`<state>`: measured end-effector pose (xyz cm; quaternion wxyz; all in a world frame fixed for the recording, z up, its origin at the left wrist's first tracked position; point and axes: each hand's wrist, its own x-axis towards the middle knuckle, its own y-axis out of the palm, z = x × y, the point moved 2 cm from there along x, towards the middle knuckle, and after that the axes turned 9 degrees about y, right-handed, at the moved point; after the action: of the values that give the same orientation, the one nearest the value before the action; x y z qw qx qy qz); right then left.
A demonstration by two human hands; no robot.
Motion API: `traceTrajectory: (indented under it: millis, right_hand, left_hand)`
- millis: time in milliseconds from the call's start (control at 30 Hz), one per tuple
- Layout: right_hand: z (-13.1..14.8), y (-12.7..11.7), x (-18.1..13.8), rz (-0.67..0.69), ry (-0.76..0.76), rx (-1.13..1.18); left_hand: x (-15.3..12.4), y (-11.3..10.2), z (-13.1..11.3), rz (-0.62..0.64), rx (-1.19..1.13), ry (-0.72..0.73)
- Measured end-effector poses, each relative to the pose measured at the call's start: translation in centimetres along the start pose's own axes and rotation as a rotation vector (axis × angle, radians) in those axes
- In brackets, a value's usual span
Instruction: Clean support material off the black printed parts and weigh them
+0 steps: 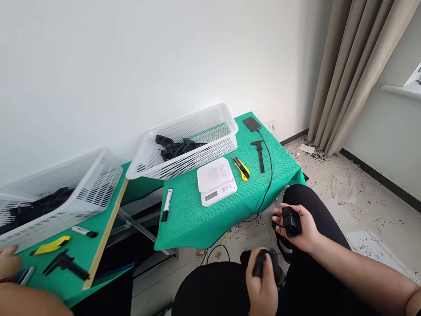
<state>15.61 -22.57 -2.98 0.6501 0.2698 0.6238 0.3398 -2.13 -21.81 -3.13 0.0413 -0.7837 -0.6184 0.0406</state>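
I sit with my knees in black trousers (213, 289) below the camera. My right hand (301, 230) is held over my right thigh, its fingers curled around a small black boxy part (290, 220). My left hand (263, 285) is lower, between my knees, closed around another dark rounded part (263, 261). The two hands are a short way apart and do not touch. Both are off the front right corner of the green table (190, 215).
The green table holds a white basket (217, 127) of black parts, a white scale (216, 181), a yellow utility knife (241, 168), a black caliper (259, 154), a marker (166, 204) and a cabled phone (251, 123). At left, another person's hand (8, 261) works at a second table with a basket (82, 175). Debris litters the floor (362, 206).
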Motion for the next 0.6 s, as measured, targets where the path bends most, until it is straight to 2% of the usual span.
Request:
traceTrajectory:
  millis: [67,100,133,200,267,333,467,600]
  right_hand:
    - [-0.4,0.0,0.0,-0.012,0.021,0.022]
    - [-1.0,0.0,0.0,-0.015,0.036,0.020]
    - [-1.8,0.1,0.0,-0.013,0.059,0.011]
    - [-3.5,0.3,-0.1,0.009,0.121,-0.018]
    - [-5.2,0.5,-0.4,0.037,0.222,-0.057]
    - [-6.1,0.5,-0.7,0.020,0.215,-0.095]
    - [-6.3,-0.4,-0.7,-0.063,-0.005,-0.250]
    - [-7.2,-1.5,-0.3,-0.007,-0.249,-0.612]
  left_hand:
    - [0.1,0.4,-0.5,0.159,0.251,0.327]
    - [0.0,0.8,-0.7,0.197,0.361,0.468]
    - [-0.1,1.2,-0.8,0.219,0.455,0.575]
    - [-0.2,2.2,-0.7,0.241,0.577,0.685]
    - [-0.3,2.8,-0.6,0.252,0.616,0.715]
    - [-0.4,3.0,-0.6,0.254,0.626,0.711]
    - [-0.3,2.7,-1.1,0.248,0.658,0.652]
    - [0.5,2.5,-1.8,0.185,0.679,0.551]
